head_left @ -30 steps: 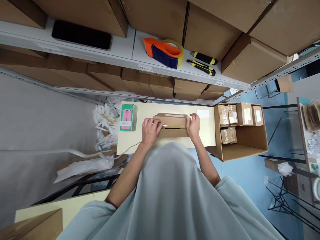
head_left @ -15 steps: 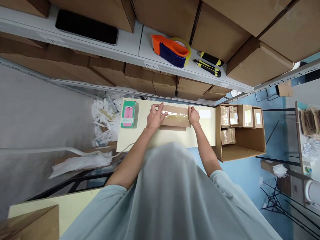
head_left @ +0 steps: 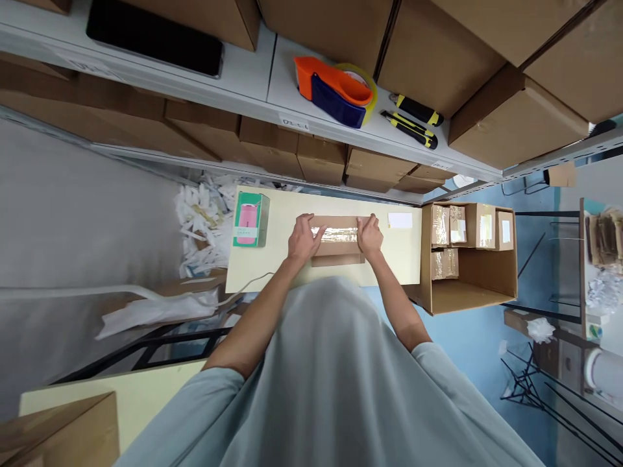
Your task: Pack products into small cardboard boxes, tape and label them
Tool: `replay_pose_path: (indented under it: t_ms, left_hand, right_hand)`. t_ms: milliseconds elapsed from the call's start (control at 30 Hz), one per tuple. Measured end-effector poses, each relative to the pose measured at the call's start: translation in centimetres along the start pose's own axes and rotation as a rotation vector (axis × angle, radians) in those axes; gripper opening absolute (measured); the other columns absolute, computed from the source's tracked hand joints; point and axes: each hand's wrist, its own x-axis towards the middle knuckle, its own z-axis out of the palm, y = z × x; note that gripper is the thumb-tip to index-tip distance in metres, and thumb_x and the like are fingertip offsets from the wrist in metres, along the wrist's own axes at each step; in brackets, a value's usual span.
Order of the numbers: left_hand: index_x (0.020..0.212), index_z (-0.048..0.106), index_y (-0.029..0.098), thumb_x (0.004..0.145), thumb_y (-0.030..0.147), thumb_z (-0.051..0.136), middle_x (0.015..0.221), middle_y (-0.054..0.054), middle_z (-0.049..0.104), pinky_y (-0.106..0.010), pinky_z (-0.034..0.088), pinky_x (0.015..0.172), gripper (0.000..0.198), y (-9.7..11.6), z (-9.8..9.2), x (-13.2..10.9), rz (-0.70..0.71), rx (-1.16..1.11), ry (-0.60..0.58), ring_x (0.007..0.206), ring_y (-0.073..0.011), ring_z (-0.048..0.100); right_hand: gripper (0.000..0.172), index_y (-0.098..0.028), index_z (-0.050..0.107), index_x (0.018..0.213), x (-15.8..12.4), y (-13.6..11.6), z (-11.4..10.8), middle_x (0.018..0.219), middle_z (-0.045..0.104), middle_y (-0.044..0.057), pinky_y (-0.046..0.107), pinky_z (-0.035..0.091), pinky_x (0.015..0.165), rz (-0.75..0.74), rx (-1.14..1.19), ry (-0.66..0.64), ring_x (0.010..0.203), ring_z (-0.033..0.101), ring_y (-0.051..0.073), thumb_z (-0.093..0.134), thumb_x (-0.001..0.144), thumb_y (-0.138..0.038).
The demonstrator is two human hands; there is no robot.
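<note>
A brown cardboard box (head_left: pixel 337 248) with shiny clear tape along its middle lies on the pale yellow table (head_left: pixel 272 261) in front of me. My left hand (head_left: pixel 304 239) is closed on its left end, thumb on the tape. At the opposite end my right hand (head_left: pixel 370 236) grips the box, its thumb also on the top face. A narrow cardboard edge shows along the side nearest me. To the left of my hands stands a green box (head_left: pixel 250 219) with a pink item pictured on it. A white label (head_left: pixel 400 220) lies right of my right hand.
At the table's right end, a large open carton (head_left: pixel 470 296) holds several small taped boxes. On the shelf (head_left: pixel 263 84) above lie an orange and blue tape dispenser (head_left: pixel 335 91), two cutters (head_left: pixel 413 123) and a black phone-like slab (head_left: pixel 156 40). White scraps (head_left: pixel 202 227) pile up left of the table.
The cardboard box and both hands have come slightly toward me. My right hand has shifted inward over the box's right end, its thumb now on the top face.
</note>
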Motion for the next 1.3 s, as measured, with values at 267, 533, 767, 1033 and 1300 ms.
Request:
replay_pose_path:
  t_ms: [267,533,767,1033,1300]
  left_hand:
    - [0.154,0.059,0.021,0.107,0.061,0.068,0.164,-0.023,0.063,-0.054,0.063,0.108,0.062,0.8,1.1,0.0,-0.127,0.041,0.078,0.136,-0.0455,0.072]
    - [0.164,0.059,0.022,0.115,0.059,0.053,0.166,-0.021,0.060,-0.051,0.063,0.108,0.062,1.2,0.7,0.2,-0.133,0.209,0.040,0.137,-0.0416,0.072]
    - [0.166,0.058,0.022,0.117,0.057,0.052,0.165,-0.021,0.060,-0.049,0.064,0.108,0.061,1.1,0.9,0.2,-0.122,0.244,0.045,0.141,-0.0392,0.070]
    - [0.166,0.058,0.022,0.116,0.057,0.051,0.166,-0.021,0.060,-0.050,0.064,0.108,0.062,1.2,1.0,0.3,-0.141,0.248,0.047,0.137,-0.0392,0.072]
    - [0.168,0.059,0.022,0.117,0.057,0.049,0.165,-0.021,0.059,-0.050,0.063,0.108,0.062,1.4,0.9,0.3,-0.140,0.253,0.043,0.136,-0.0398,0.072]
  right_hand:
    - [0.069,-0.020,0.048,0.177,0.1,0.0,-0.7,0.159,0.061,0.025,0.040,0.064,0.091,-0.062,-0.094,-0.035,0.111,0.082,0.033,0.032,0.125,-0.064]
    - [0.062,-0.021,0.048,0.172,0.1,-0.4,-0.6,0.160,0.061,0.021,0.037,0.060,0.089,-0.035,-0.158,-0.051,0.110,0.081,0.030,0.030,0.127,-0.060]
    - [0.060,-0.024,0.048,0.172,0.2,-0.1,-0.6,0.159,0.061,0.018,0.036,0.059,0.088,-0.032,-0.155,-0.054,0.109,0.081,0.028,0.028,0.128,-0.059]
    - [0.059,-0.025,0.050,0.170,0.2,0.0,-0.5,0.157,0.062,0.018,0.035,0.059,0.088,-0.039,-0.146,-0.038,0.108,0.081,0.028,0.028,0.127,-0.059]
    - [0.061,-0.024,0.051,0.170,0.4,0.2,-0.4,0.155,0.062,0.019,0.035,0.059,0.090,-0.030,-0.142,-0.033,0.109,0.080,0.029,0.029,0.127,-0.061]
